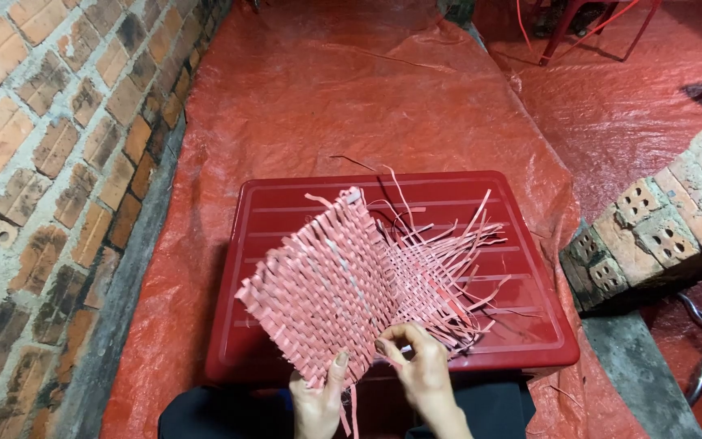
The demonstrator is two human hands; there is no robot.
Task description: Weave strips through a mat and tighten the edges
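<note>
Pink weave on red.
The flat plaited-strip mat (327,284) I hold shows a pink checker weave with pale flecks; rectangular plastic lid (448,195) dark red, ridged; crinkled tarpaulin sheet (327,89) orange-red.

A red plastic lid (481,325), flat and ribbed with rounded corners, serves as the work surface. It sits on a red tarp (327,97) that covers the ground and stretches away towards the top of the view, wrinkled in places. The lower edge of a woven mat of pink strips (327,284) seems to rest on the lid, though the contact is hard to make out, and its loose strip ends (465,244) fan out over the lid's right half. A thin dark strand (355,161) lies on the tarp just beyond the lid's far edge.
</note>
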